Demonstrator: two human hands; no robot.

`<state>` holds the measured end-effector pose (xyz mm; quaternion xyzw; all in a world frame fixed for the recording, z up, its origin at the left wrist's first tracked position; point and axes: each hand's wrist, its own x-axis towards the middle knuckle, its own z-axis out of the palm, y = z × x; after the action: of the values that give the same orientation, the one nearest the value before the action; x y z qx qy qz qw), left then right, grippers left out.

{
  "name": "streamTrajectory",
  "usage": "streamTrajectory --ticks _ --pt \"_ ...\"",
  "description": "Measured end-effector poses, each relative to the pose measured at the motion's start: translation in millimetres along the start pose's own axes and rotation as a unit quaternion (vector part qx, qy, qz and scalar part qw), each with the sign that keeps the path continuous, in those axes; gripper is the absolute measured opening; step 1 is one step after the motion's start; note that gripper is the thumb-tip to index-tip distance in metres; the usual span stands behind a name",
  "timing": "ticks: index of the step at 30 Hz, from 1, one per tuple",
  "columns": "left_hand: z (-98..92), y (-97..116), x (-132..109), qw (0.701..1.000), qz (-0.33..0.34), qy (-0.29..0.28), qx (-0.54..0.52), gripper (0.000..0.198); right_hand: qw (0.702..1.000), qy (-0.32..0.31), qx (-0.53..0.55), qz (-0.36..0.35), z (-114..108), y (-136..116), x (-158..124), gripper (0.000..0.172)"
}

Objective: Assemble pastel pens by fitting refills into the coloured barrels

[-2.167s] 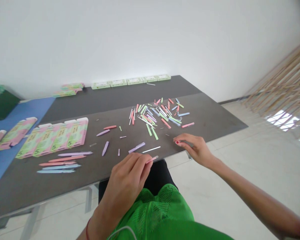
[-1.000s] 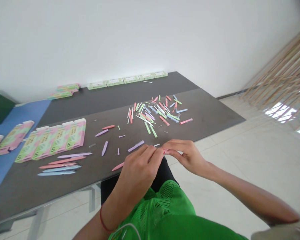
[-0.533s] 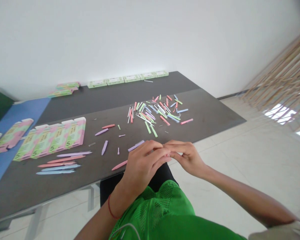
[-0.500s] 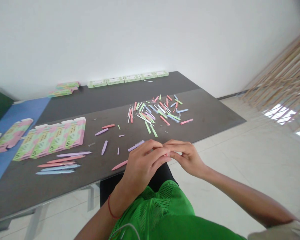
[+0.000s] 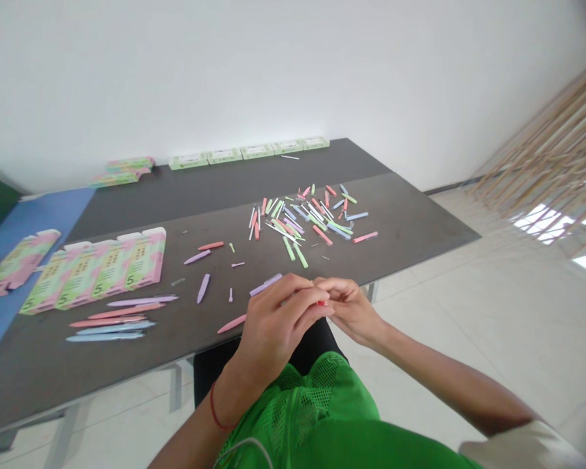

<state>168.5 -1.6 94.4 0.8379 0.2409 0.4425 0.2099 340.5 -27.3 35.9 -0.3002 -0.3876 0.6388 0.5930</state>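
Left hand is curled over with thumb and fingers pinched tight, and the right hand comes in from the other side, fingertips pinched too. Both close on the same small pink-red plastic piece, which sits right between the two sets of fingertips, just over the near edge of the dark grey table; only a sliver of it shows. Scanning from the left: a blue mat at the far end, then flattened green-and-pink cartons laid side by side, and just in front of them a neat row of finished pastel pens. A slim pink plastic stick pokes out past the left hand, and honestly I can't tell if it's held or just lying there. A lilac pen barrel lies just beyond the left knuckles. Further back and to the right is the scattered heap of pink, green, blue and lilac pen parts, well apart from both hands. A line of pale green boxes runs along the back edge.
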Motion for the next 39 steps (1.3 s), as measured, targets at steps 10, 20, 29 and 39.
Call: streamTrajectory --ticks 10,20,29,39 --pt "-6.4 1 -4 1.000 -0.012 0.000 0.006 0.009 0.995 -0.041 0.085 0.045 5 2 6 0.026" --pt "-8.2 2 -2 1.000 -0.010 0.008 -0.016 0.011 0.986 -0.026 0.130 0.105 3 7 7 0.045" --pt "-6.1 -6 -5 0.999 0.006 0.034 -0.014 0.015 0.981 0.004 0.144 0.129 8 3 1 0.047" --pt "-7.4 -6 -6 0.999 0.010 0.044 -0.003 0.018 0.981 0.037 0.139 0.128 12 3 0 0.045"
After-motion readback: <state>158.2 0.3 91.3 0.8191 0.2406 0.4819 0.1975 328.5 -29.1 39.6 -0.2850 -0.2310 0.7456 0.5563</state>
